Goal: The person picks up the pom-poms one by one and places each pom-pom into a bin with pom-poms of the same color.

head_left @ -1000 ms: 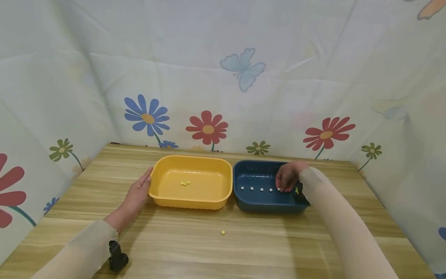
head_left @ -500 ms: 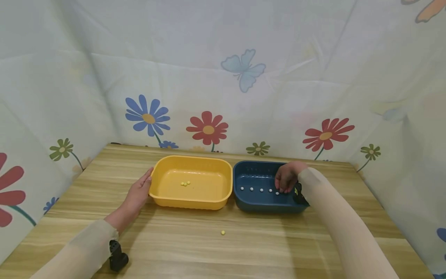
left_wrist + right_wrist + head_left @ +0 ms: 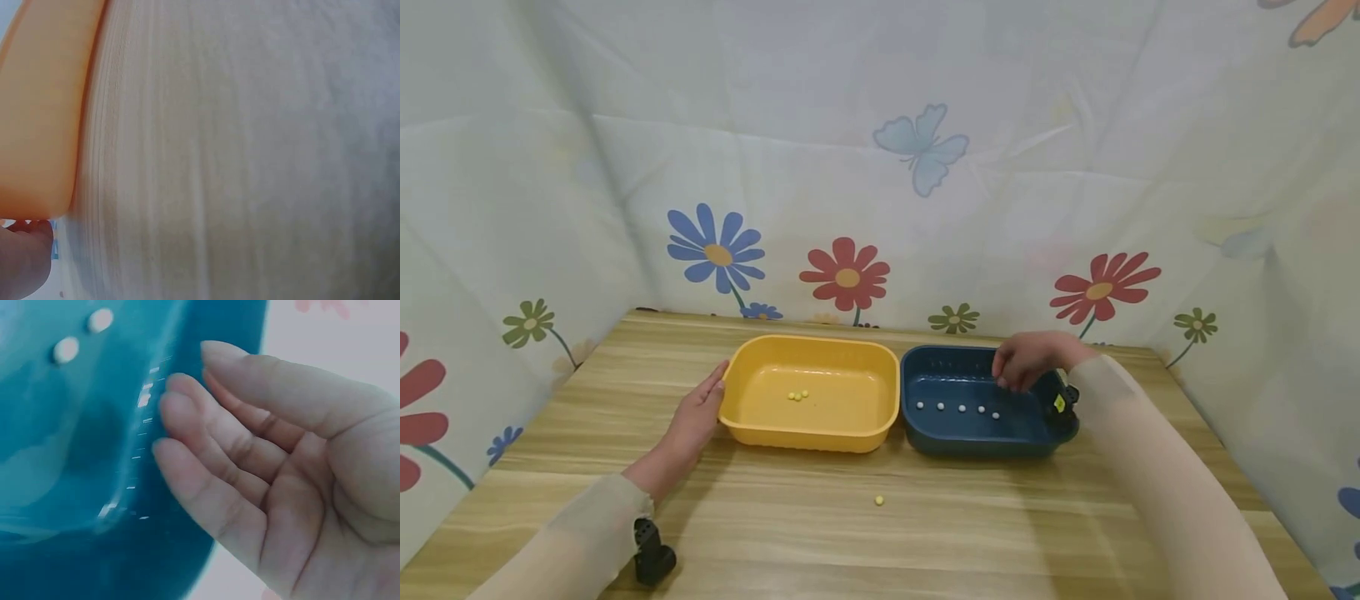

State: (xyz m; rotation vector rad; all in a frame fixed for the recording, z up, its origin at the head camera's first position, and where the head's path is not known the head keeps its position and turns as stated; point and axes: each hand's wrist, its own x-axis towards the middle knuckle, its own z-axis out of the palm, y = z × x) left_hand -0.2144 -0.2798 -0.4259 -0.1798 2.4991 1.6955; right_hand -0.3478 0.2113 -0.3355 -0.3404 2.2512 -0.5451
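My left hand rests against the left side of a yellow plastic basin, its fingers extended along the outer wall. In the left wrist view, part of that hand shows at the basin's lower corner. My right hand hovers over the back right of a dark blue basin. The right wrist view shows its palm and loosely bent fingers holding nothing. Several small white balls lie in a row on the blue basin's floor. Three small yellow balls sit together in the yellow basin.
The two basins stand side by side on a wood-grain table. A single yellow ball lies on the table in front of them. Behind hangs a white curtain printed with flowers and a butterfly.
My right hand has let go of the white ball at the right end of the row, then risen up and back from it. The left hand stays at the yellow basin.
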